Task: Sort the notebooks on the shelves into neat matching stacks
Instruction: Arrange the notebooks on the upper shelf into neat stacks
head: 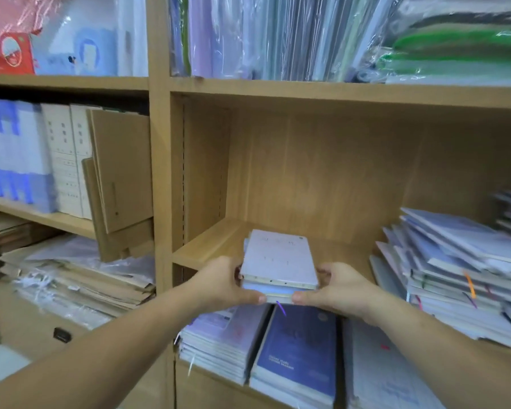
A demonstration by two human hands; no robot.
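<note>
On the lower shelf nearest the viewer, a dark blue notebook (295,349) lies between pale stacks. Just above, the left hand (227,283) and right hand (340,289) grip a small stack of notebooks (279,264) from either side, fingers curled round its edges and thumbs pressing its near end. The stack is at the near edge of the middle shelf (207,246); whether it rests there is unclear. To its right, a slumped pile of notebooks (455,276) leans unevenly. Farther up, plastic-wrapped folders (278,36) stand upright.

Shelf board (216,246) lies bare left; leaning notebook pile (455,273) crowds right.
</note>
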